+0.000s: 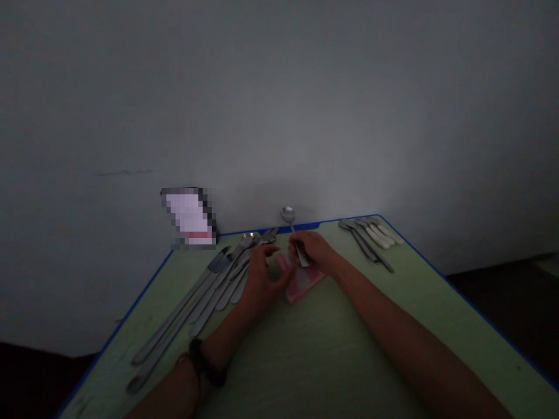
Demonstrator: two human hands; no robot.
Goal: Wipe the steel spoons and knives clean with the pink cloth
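My right hand (312,250) is closed around a metal spoon (287,215), whose bowl points up toward the wall and whose handle end shows below the fingers. Beneath it lies a pink and whitish cloth (301,283), thin and blurred, on the table. My left hand (261,278) is curved, thumb and fingers apart, with the thumb beside the cloth; whether it touches it I cannot tell. Just left of that hand, several metal spoons and forks (233,276) lie in a slanted row, partly hidden by it. Long-handled metal utensils (174,323) lie at the row's outer side.
A pale green table (340,349) with a blue edge stands against a grey wall (279,105). At the back left corner a phone-like device (190,218) with a blurred screen leans. Metal utensils (364,244) and white-handled cutlery (379,235) lie at the back right.
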